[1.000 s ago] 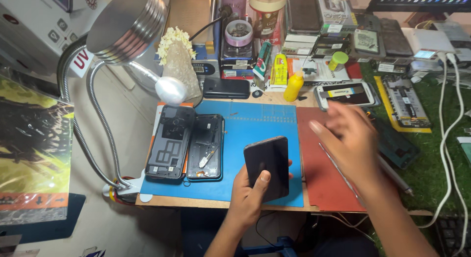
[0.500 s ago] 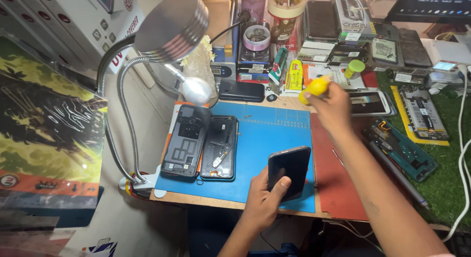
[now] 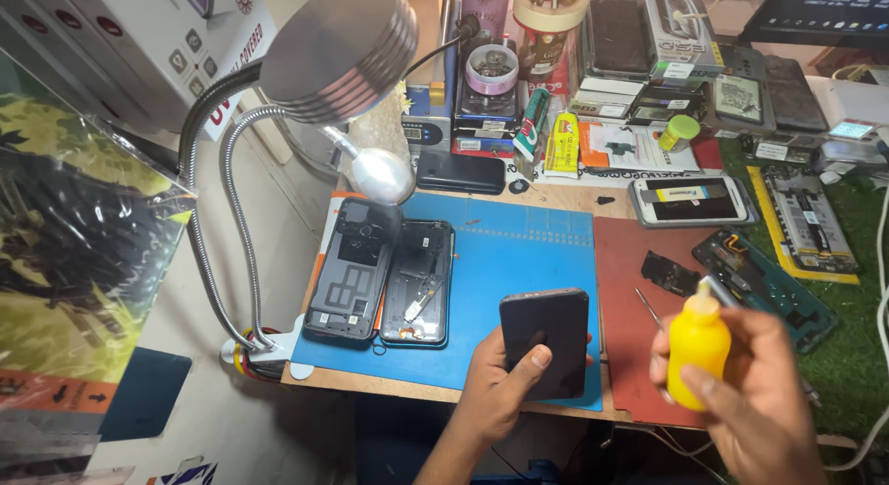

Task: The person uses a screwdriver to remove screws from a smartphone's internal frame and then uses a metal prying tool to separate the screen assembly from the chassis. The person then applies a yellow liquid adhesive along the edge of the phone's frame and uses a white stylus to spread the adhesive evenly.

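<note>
The left hand (image 3: 500,392) grips a dark rectangular phone panel (image 3: 546,341) from below, thumb across its face; the panel's long axis runs away from the person, top end toward the desk's back. The right hand (image 3: 755,397) is wrapped around a small yellow plastic squeeze bottle (image 3: 698,341), held upright with its nozzle pointing up and slightly left. Left of the left hand, two opened phone bodies (image 3: 380,272) lie side by side on a blue work mat (image 3: 519,244). Under the right hand lies a red mat (image 3: 630,263).

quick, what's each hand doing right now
Left hand: closed on a dark phone panel above the blue mat.
Right hand: closed on a small yellow bottle.
</note>
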